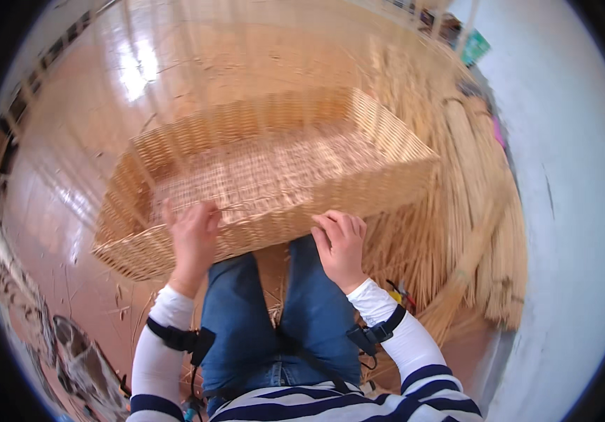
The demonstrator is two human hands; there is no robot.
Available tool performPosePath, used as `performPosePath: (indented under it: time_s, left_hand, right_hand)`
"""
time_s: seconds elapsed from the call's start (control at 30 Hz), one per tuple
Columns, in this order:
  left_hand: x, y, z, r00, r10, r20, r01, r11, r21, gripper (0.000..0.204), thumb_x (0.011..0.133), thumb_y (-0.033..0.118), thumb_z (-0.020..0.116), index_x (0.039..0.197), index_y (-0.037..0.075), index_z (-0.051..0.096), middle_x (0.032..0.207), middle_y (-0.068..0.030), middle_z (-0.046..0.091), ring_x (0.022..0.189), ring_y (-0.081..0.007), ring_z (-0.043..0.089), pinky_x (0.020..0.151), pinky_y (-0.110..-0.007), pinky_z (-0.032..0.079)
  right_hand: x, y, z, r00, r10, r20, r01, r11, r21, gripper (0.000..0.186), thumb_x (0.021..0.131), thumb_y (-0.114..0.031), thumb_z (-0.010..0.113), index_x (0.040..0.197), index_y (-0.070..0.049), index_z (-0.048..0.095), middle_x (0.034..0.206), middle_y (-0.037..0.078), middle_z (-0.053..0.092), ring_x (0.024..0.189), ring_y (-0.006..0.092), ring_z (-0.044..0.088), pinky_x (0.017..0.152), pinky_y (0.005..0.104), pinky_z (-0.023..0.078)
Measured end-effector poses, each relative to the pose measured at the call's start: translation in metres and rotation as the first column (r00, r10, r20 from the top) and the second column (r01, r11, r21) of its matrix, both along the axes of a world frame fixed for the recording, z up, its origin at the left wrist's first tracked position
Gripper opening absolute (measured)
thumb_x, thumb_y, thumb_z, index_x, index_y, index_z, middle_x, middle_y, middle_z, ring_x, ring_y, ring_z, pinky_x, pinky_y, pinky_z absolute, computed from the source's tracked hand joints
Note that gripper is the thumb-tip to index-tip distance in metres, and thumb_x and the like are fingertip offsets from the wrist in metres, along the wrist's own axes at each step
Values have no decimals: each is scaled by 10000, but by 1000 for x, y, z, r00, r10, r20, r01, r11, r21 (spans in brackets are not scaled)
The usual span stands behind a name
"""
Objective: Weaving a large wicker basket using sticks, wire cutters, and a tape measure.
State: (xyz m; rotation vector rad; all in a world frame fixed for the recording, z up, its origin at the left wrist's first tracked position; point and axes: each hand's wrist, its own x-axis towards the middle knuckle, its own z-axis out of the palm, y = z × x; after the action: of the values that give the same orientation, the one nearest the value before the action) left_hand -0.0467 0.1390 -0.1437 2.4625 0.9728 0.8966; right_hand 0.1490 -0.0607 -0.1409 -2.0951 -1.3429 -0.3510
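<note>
A large rectangular woven straw basket [380,190] rests across my knees and reaches away from me, its near wall closest to my hands. My left hand [193,238] is at the near rim, left of the middle. Its thumb and fingers are pinched on a thin straw strand [233,208] that sticks out to the right. Farther right along the same wall, my right hand [341,240] is closed, fingers curled and fingertips against the weave. What lies between those fingertips is hidden. Many upright stakes, blurred, rise from the basket's walls.
Thick bundles of straw [489,232] lie on the right, beside a pale wall [559,211]. A loose sheaf [468,264] leans across them. Straw scraps are scattered on the shiny reddish floor [56,232]. Assorted items [80,359] line the left edge.
</note>
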Motion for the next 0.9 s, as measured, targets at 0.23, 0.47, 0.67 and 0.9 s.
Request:
performPosePath:
  time_s: [0.23,0.47,0.67,0.9]
  left_hand:
    - [16,-8,1,1000,0,23,-2,994,105,74,854,137,680,833,117,612,730,-14,634,746,-212,619,1025,-447,294]
    - [13,-27,21,999,3,-37,0,996,88,53,846,98,668,888,110,638,883,-33,645,894,-231,610,1025,-453,296]
    - [15,-44,48,985,-173,19,163,958,237,158,827,28,648,967,100,652,989,-46,620,987,-260,571,1008,-463,341]
    - [54,-18,21,962,-263,-72,257,963,-84,234,800,20,597,1011,90,668,906,-74,667,881,-278,637,836,-420,493]
  right_hand:
    - [1,-38,10,934,-34,-357,68,994,84,174,904,-124,635,1050,-35,671,915,89,624,830,252,596,748,347,457]
    - [10,20,7,563,97,-821,71,984,165,278,981,-186,578,1141,32,639,716,50,606,623,87,530,573,264,437]
    - [26,26,20,916,-36,-399,128,970,207,208,917,-118,602,1116,-88,653,1009,84,603,907,259,580,797,357,451]
    - [74,0,23,972,-49,229,73,992,-100,259,860,-148,648,1118,-155,668,1167,52,571,1158,279,482,1014,440,323]
